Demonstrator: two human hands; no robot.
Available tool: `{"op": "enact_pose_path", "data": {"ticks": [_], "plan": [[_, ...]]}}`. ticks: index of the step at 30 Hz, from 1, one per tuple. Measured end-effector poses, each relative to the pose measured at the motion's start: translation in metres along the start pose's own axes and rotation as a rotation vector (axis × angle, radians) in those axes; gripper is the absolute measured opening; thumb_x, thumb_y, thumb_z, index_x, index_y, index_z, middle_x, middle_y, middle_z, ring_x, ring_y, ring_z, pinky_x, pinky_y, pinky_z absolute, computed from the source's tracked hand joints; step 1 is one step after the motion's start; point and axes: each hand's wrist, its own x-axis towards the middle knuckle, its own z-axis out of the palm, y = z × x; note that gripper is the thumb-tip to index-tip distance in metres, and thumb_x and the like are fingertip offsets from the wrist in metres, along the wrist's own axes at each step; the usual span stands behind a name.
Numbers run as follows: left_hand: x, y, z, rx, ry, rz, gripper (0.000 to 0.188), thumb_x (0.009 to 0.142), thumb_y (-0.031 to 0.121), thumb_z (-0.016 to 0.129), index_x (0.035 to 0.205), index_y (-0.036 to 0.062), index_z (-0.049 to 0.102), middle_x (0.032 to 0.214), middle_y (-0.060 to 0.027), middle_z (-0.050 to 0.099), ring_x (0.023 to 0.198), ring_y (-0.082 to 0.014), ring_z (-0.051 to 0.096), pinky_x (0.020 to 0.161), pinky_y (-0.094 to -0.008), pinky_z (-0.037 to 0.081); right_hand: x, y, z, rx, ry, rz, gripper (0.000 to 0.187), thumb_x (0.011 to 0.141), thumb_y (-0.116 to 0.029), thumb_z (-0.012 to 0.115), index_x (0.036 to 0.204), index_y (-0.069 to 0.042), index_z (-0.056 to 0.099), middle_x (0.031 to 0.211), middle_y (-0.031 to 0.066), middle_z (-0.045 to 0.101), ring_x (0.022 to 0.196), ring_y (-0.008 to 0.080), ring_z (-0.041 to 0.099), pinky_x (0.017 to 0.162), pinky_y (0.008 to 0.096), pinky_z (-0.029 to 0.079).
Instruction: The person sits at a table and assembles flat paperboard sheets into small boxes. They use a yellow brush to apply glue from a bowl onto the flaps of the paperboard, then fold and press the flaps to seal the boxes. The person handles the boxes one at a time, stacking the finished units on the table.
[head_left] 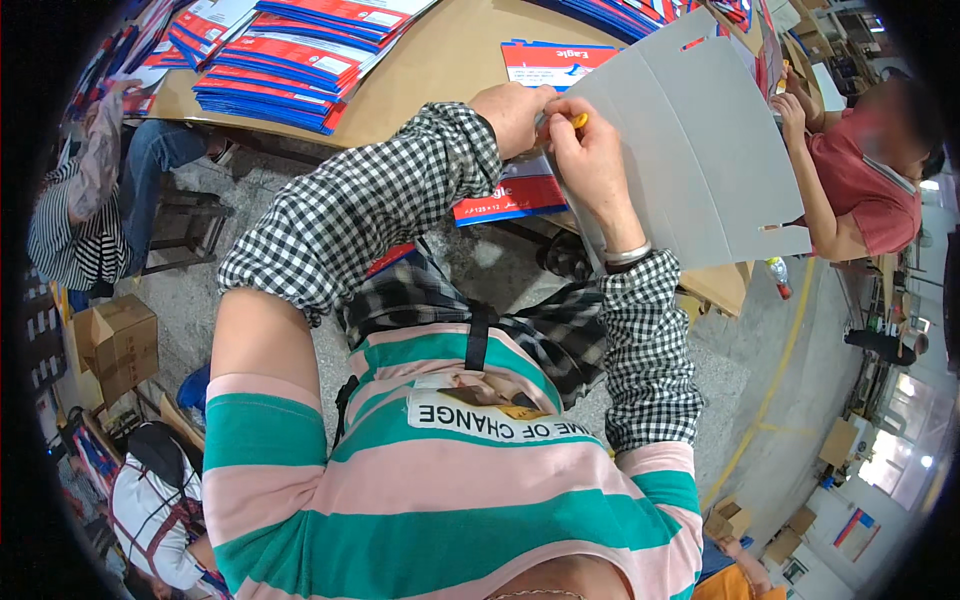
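A large grey die-cut cardboard sheet (690,150) with fold lines and slots slants up on its edge at the right of the table. My left hand (512,112) is closed at its left edge; its fingertips are partly hidden, and what they pinch is unclear. My right hand (592,160) meets it there, its fingers closed round a small yellow-handled tool (579,120) whose working end I cannot make out. Under both hands lies a printed red, white and blue carton blank (510,200), reaching over the table's near edge.
Stacks of flat red and blue carton blanks (275,80) cover the table's (440,75) far left, with more at the back. On the right, a co-worker in a red shirt (860,190) sits close to the sheet. An open cardboard box (118,345) stands at the left.
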Motion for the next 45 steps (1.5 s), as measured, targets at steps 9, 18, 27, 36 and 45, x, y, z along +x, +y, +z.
{"op": "enact_pose_path", "data": {"ticks": [9,18,27,36,45], "plan": [[-0.001,0.007,0.004,0.014,-0.018,-0.021,0.041,0.077,0.007,0.053,0.118,0.0059,0.052,0.093,-0.0261,0.061,0.090,-0.0404,0.060,0.078,-0.0471,0.048,-0.027,-0.065,-0.054,0.363,0.119,0.043,0.019,0.093,-0.013,0.049,0.094,0.003,0.059,0.076,0.0087,0.063,0.063,0.0123,0.057,0.055,0.0239,0.046],[0.025,-0.072,0.014,-0.584,0.006,-0.202,0.047,0.072,0.007,0.069,0.116,-0.0033,0.055,0.107,-0.0165,0.064,0.102,-0.0247,0.060,0.091,-0.0358,0.046,-0.078,-0.159,-0.122,0.852,0.110,-0.662,0.051,0.097,-0.049,0.034,0.094,-0.001,0.051,0.074,0.0172,0.061,0.036,0.0139,0.050,0.034,0.0231,0.039],[0.053,-0.081,0.068,-0.784,-0.041,-0.252,0.053,0.071,0.006,0.071,0.121,-0.0015,0.053,0.101,-0.0133,0.066,0.095,-0.0224,0.062,0.083,-0.0357,0.050,-0.086,-0.145,-0.149,1.043,0.396,-0.716,0.051,0.100,-0.044,0.027,0.098,0.000,0.053,0.079,0.0180,0.061,0.035,0.0118,0.045,0.031,0.0212,0.038],[0.051,-0.069,0.069,-0.550,-0.018,-0.215,0.045,0.074,0.007,0.066,0.118,-0.0013,0.055,0.101,-0.0166,0.065,0.095,-0.0258,0.062,0.082,-0.0376,0.050,-0.049,-0.070,-0.114,1.120,0.642,-0.022,0.053,0.097,-0.050,0.032,0.106,-0.004,0.057,0.098,0.0152,0.061,0.073,0.0204,0.059,0.058,0.0332,0.047],[0.037,-0.090,0.027,-0.390,-0.063,-0.239,0.039,0.077,0.008,0.061,0.114,-0.0012,0.056,0.102,-0.0199,0.064,0.095,-0.0292,0.063,0.081,-0.0395,0.050,-0.033,0.036,-0.023,1.505,0.151,0.264,0.064,0.096,-0.054,0.027,0.114,0.002,0.053,0.116,0.0177,0.057,0.107,0.0306,0.055,0.087,0.0446,0.046]]}}
